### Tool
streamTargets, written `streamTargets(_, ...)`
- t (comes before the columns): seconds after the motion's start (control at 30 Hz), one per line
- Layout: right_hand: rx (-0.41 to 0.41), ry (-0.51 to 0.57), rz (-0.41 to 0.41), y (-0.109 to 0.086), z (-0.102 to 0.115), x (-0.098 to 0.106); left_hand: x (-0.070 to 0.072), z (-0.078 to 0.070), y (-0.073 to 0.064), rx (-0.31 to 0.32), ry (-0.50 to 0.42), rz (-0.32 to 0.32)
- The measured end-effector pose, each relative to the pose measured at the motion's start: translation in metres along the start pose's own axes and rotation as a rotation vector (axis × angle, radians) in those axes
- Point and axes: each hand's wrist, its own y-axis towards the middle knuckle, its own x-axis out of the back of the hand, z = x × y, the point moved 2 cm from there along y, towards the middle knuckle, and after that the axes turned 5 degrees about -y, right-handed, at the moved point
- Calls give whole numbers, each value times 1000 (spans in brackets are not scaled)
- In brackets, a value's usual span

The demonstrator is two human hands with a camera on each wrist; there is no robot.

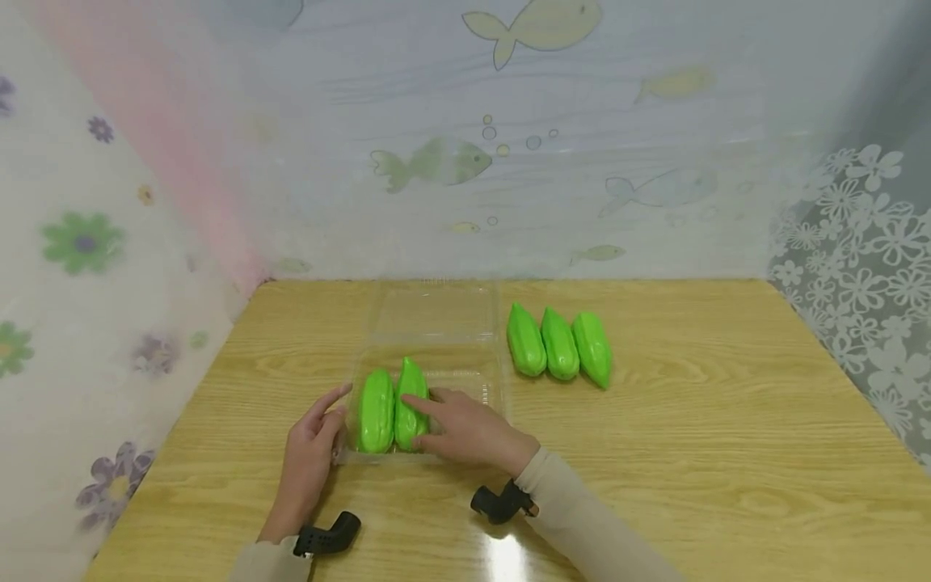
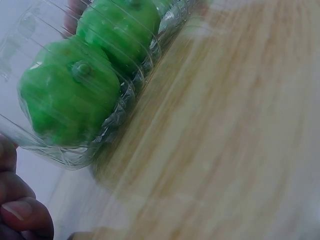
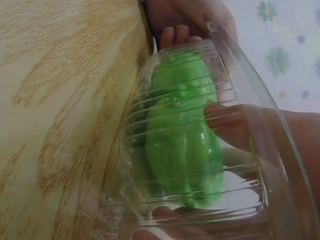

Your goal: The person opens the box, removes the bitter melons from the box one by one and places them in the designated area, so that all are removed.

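Observation:
A clear plastic clamshell box (image 1: 465, 388) stands with its lid (image 1: 436, 311) folded back. Inside, side by side, lie two glossy green ribbed vegetables, the left one (image 1: 376, 412) and the right one (image 1: 410, 404). My right hand (image 1: 469, 424) reaches into the box and holds the right vegetable between thumb and fingers; the right wrist view shows it through the clear wall (image 3: 200, 150). My left hand (image 1: 309, 453) rests along the box's left side, fingers loosely bent. Both stubby vegetable ends (image 2: 70, 92) show through the ribbed plastic in the left wrist view.
Three more green ribbed vegetables (image 1: 558, 343) lie in a row on the wooden table (image 1: 691, 453), right of the lid. A wall (image 1: 553, 202) with fish drawings rises behind the table, and flowered panels (image 1: 80, 242) flank it.

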Motion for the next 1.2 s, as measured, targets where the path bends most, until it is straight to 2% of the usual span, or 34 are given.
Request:
streamTargets(0.13,14,28,-1,0,0,-1,1,4,1,-1,1,-2)
streamTargets(0.33,-11,101,-34,0,1,0,4,22,7,8,1,-3)
streamTargets(0.43,-17,113,-48,0,1,1,4,26,8,-6,4,-4)
streamTargets(0.53,-15,119,-56,1,0,1,4,24,8,-11,-1,4)
streamTargets(0.83,-33,142,-84,-1,2,5,0,1,0,-12,5,13)
streamTargets(1.03,-29,122,-129,-3,0,11,0,-1,-1,-5,9,9)
streamTargets(1.2,-83,182,-163,-5,-7,21,0,1,-1,2,-1,11)
